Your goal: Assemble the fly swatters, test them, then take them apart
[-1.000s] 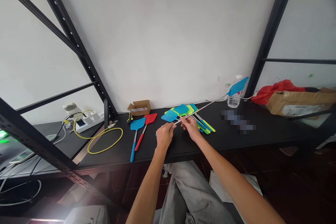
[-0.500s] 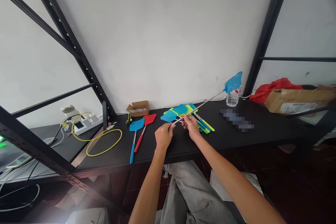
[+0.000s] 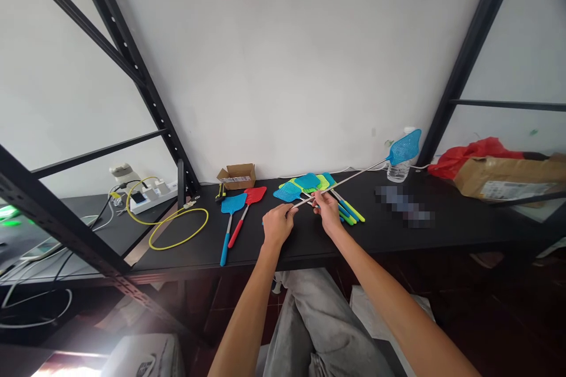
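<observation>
A blue fly swatter (image 3: 404, 148) with a long thin metal rod is held up slantwise over the desk, its mesh head at the upper right. My left hand (image 3: 278, 226) is closed round the lower end, hiding the grip. My right hand (image 3: 327, 212) pinches the rod farther up. Behind my hands lies a pile of several blue and yellow-green fly swatters (image 3: 307, 181), handles toward the right front. To the left, a blue fly swatter (image 3: 233, 204) and a red fly swatter (image 3: 255, 195) lie side by side.
A small open cardboard box (image 3: 239, 177) stands by the wall. A yellow cable (image 3: 177, 241) loops near a white power strip (image 3: 154, 197). At right are a plastic bottle (image 3: 398, 173), a blurred item (image 3: 404, 206) and a large cardboard box (image 3: 504, 179). Black posts (image 3: 145, 88) frame the desk.
The view has shifted slightly. My right hand has slid a little along the rod, away from my left hand. The swatter's head has moved right and slightly lower, in front of the bottle.
</observation>
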